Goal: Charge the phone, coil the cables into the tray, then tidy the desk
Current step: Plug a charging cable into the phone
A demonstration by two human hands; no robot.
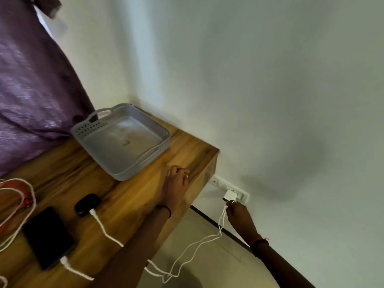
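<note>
Phone (47, 235) and black case (87, 203) take two white cables (106, 229); right hand (239, 213) pinches both at one charger (230, 194), left hand (176, 183) rests relaxed beside one tray (124, 176)

The wooden desk (135, 194) bears a tray (93, 126), phone (47, 238), black case (87, 203) and white cables (93, 213).

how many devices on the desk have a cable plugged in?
2: the phone at the near left of the desk, and the black case just beyond it toward the tray. More may sit out of frame, left.
</note>
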